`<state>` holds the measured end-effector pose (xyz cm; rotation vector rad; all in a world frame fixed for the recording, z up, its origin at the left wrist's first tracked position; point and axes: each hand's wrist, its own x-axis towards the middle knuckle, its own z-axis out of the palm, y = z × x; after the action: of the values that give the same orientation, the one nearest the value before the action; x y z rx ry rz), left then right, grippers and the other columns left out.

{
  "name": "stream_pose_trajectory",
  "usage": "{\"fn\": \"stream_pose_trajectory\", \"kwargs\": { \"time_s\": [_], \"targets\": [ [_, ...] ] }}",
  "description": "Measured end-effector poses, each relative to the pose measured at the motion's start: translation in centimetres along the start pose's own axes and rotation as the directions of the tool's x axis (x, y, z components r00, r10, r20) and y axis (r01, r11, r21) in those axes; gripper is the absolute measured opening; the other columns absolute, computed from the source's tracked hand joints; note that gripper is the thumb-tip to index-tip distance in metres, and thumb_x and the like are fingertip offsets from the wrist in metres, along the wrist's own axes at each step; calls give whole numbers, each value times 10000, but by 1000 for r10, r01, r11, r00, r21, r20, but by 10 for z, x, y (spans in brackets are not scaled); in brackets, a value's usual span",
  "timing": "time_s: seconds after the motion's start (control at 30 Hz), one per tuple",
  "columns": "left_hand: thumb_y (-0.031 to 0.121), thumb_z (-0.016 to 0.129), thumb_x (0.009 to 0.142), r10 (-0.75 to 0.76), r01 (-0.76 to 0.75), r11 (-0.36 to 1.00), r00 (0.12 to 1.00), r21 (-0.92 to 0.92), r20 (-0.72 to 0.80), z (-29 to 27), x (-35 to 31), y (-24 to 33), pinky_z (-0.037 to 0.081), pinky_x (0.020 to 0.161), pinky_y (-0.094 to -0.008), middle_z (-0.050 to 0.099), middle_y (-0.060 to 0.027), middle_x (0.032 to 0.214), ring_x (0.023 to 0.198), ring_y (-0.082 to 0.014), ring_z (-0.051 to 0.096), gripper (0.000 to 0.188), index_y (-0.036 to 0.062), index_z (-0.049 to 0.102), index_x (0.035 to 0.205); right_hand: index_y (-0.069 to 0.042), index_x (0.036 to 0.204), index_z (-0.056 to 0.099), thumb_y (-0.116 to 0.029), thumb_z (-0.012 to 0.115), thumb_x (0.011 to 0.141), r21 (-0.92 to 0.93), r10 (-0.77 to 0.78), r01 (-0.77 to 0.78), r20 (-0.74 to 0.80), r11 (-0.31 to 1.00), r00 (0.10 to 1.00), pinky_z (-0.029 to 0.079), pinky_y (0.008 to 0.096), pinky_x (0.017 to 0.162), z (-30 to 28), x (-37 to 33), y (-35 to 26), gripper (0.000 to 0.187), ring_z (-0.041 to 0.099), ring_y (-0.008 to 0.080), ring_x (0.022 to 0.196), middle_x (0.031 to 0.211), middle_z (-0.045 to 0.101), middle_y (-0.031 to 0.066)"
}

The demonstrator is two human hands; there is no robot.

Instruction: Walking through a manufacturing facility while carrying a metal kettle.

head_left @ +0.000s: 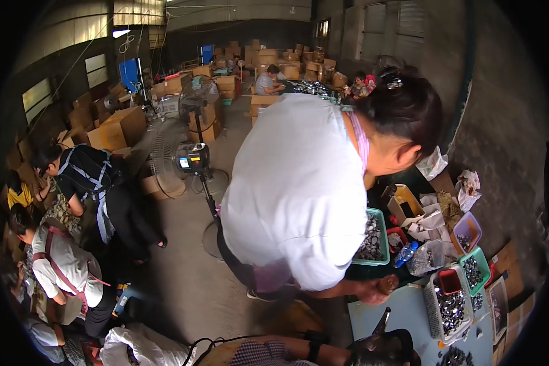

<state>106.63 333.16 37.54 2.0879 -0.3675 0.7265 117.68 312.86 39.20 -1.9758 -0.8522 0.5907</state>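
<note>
Along the lower edge an arm with a checked sleeve and a black wristband reaches to the right. At its end my left hand, dark and partly cut off, is closed on a shiny metal piece that slants upward. Its fingers are hard to make out in the shadow. My right hand does not show. The pale blue tabletop lies just beyond, with a heap of small dark metal parts at its near edge. A white basket full of shiny metal parts stands on it, a red box inside.
A co-worker in white leans over the table, one hand holding something brownish. Green tub, green tray, purple basket and blue bottle crowd the right. A fan and other people stand left.
</note>
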Motion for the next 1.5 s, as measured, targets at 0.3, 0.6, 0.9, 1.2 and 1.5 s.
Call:
{"fn": "stream_pose_trajectory", "kwargs": {
  "time_s": [0.3,0.6,0.9,1.2,1.5],
  "targets": [
    [304,589,792,-428,463,879,871,-113,240,-128,-60,96,404,744,-367,568,-15,868,852,-169,527,164,141,606,808,-65,1233,490,-247,652,811,-126,-232,229,-16,965,973,507,354,734,136,-6,-51,487,602,326,840,1084,579,212],
    [302,589,794,48,-1,959,986,285,-160,-129,-158,95,407,821,-363,582,-40,934,924,-169,529,209,118,613,891,-55,1249,472,-252,640,824,50,-342,338,167,940,925,506,347,751,236,-14,-121,498,594,299,877,1104,573,192],
    [300,590,797,237,7,789,919,614,-315,-166,-237,165,410,897,-359,596,-65,1000,996,-169,531,273,95,620,975,-45,1266,454,-257,628,837,171,-474,442,317,880,821,505,340,767,312,-45,-157,509,585,271,913,1124,566,172],
    [214,644,819,-584,-52,538,697,-841,-417,-237,-327,192,445,769,-311,572,-13,907,894,-142,543,315,115,562,1107,-35,1282,436,-263,617,851,220,-513,466,454,857,729,504,332,784,411,-54,-220,520,577,243,949,1144,560,152],
    [192,633,789,-542,544,824,672,-160,-505,-377,-426,178,449,798,-338,609,-89,965,917,-219,571,250,92,609,1017,-25,1298,418,-268,605,864,190,-491,463,508,866,708,503,325,801,553,-33,-294,531,569,216,985,1164,553,132]
  ]
}}
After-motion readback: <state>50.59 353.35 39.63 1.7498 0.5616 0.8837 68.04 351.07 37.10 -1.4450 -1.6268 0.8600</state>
